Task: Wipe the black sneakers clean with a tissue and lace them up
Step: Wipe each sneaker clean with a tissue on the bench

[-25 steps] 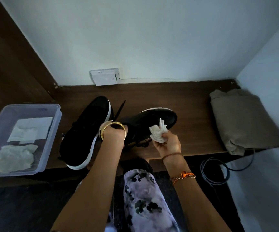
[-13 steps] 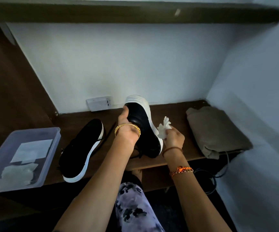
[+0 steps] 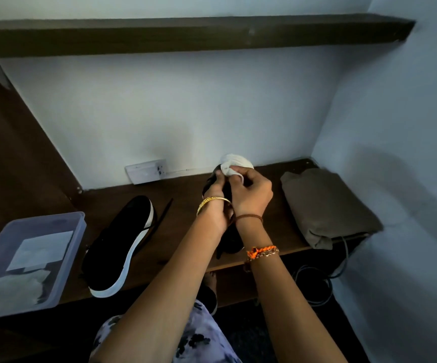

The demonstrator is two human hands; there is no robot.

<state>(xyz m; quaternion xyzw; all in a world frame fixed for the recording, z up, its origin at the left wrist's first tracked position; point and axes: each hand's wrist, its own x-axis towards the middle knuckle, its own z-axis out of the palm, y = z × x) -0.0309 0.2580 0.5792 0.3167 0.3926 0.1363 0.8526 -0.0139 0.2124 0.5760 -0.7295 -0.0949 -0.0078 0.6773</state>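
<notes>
One black sneaker (image 3: 230, 238) with a white sole stands on its heel on the wooden desk (image 3: 180, 231), toe pointing up, mostly hidden behind my hands. My left hand (image 3: 213, 208) grips its upper from the left. My right hand (image 3: 251, 196) pinches a crumpled white tissue (image 3: 228, 170) against the toe, beside the white sole tip. The other black sneaker (image 3: 117, 244) lies on its side to the left, with a loose black lace (image 3: 163, 213) next to it.
A clear plastic bin (image 3: 62, 218) with tissues sits at the desk's left end. A folded brown cloth (image 3: 325, 205) lies at the right by the wall. A wall socket (image 3: 146, 170) is behind, a dark shelf (image 3: 186, 32) overhead, and cables (image 3: 317, 284) hang below.
The sneaker has been raised from lying flat to standing toe-up. My right hand has carried the tissue from the sole's side up to the toe. The view tilted upward.
</notes>
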